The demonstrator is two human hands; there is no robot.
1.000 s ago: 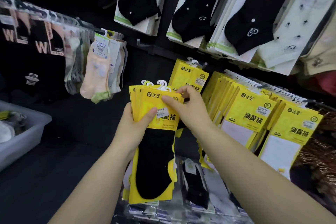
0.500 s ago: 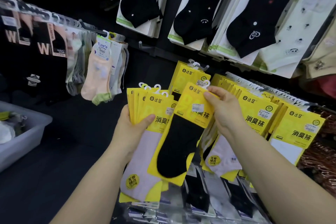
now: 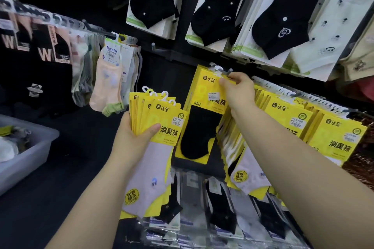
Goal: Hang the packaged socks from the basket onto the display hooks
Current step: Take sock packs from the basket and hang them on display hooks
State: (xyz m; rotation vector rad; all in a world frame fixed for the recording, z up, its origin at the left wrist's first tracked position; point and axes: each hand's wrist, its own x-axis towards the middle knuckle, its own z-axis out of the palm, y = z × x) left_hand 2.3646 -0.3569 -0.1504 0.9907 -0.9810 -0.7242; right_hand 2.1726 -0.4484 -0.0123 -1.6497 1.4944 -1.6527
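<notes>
My left hand [image 3: 133, 137] grips a fanned stack of yellow sock packs [image 3: 162, 119] with white plastic hangers, a pale lilac sock on the front one. My right hand [image 3: 236, 91] pinches the top of a single yellow pack with a black sock [image 3: 202, 119] and holds its white hanger up at a display hook [image 3: 227, 72] where other yellow packs hang. A grey plastic basket [image 3: 34, 151] with a few sock packs sits at the far left.
Rows of yellow packs [image 3: 332, 135] fill the hooks to the right. Black and white sock packs [image 3: 214, 12] hang above. Pastel socks [image 3: 109, 85] and dark packs hang at left. Clear-wrapped socks [image 3: 220, 208] lie on the shelf below. A bare hook [image 3: 157, 46] juts out between the rows.
My right hand pulled the black-sock pack off the stack in my left hand and carried it up and right to the hook. The left hand's stack now shows a lilac sock in front.
</notes>
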